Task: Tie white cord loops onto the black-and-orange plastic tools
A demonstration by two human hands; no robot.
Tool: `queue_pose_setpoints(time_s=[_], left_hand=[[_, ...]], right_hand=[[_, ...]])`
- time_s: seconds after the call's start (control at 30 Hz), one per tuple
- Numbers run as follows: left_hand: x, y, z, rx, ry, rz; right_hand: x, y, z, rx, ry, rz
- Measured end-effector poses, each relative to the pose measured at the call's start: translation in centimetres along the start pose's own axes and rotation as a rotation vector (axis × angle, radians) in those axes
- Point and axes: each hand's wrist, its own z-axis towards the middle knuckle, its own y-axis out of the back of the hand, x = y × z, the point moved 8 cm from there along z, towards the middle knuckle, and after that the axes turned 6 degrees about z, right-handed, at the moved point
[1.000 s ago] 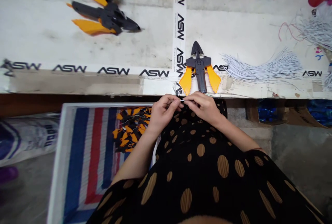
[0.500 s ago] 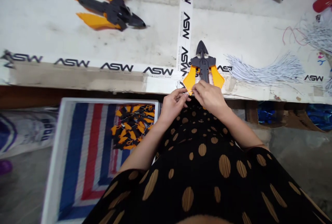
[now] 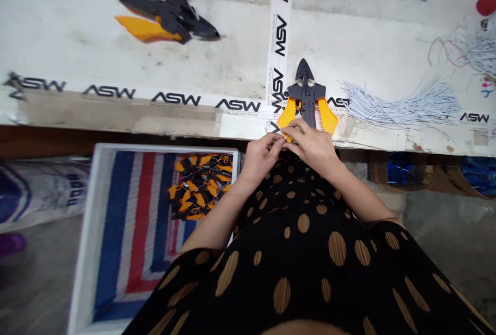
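A black toy plane (image 3: pixel 308 100) with orange wings lies on the table edge in front of me, its pointed nose away from me. The lower tip of its left orange wing (image 3: pixel 287 113) is between my hands. My left hand (image 3: pixel 262 156) is closed in a pinch at that tip, on a thin white twist tie (image 3: pixel 285 137). From the right, my right hand (image 3: pixel 315 149) comes over the plane's tail, with thumb and forefinger pinched at the same spot. My fingers partly hide the tie and cover the tail.
A bundle of white twist ties (image 3: pixel 403 105) lies to the right. Another toy plane (image 3: pixel 174 17) lies at the far left, with several more along the back. Below the table, a white-rimmed bin (image 3: pixel 87 242) with striped lining holds black-and-orange pieces (image 3: pixel 199 187). Cardboard boxes (image 3: pixel 442 172) stand below right.
My fingers have drawn closer together at the wing tip, with my left fingers more tightly pinched. The plane stays in place; the view has shifted slightly.
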Motion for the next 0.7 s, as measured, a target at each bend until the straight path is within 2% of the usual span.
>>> queue_pose_setpoints(time_s=[0.13, 0.23, 0.3, 0.4, 0.5, 0.57, 0.63, 0.7], left_hand=[[0.2, 2.5, -0.5, 0.024, 0.019, -0.078], [1.3, 5.3, -1.1, -0.051, 0.072, -0.296], [2.0, 6.2, -1.7, -0.058, 0.105, -0.419], [2.0, 5.3, -2.5, 0.064, 0.146, -0.496], [1.0, 3.9, -3.0, 0.141, 0.118, -0.565], [0.3, 3.4, -2.9, 0.102, 0.066, -0.605], [-0.2, 3.2, -2.5, 0.014, 0.008, -0.614], [-0.8, 3.3, -2.2, -0.092, -0.069, -0.54]], right_hand=[[0.0, -0.3, 0.0, 0.003, -0.011, -0.025], [-0.2, -0.4, -0.2, -0.015, -0.008, -0.031], [-0.2, -0.3, -0.3, -0.022, -0.012, -0.027], [0.5, -0.3, -0.4, -0.051, 0.032, 0.075], [2.1, -0.7, -0.5, -0.096, 0.132, 0.391], [2.4, -1.2, -0.6, -0.162, 0.108, 0.641], [1.8, -2.0, -0.6, -0.238, -0.006, 0.853], [1.0, -3.0, -0.8, -0.258, -0.14, 1.027]])
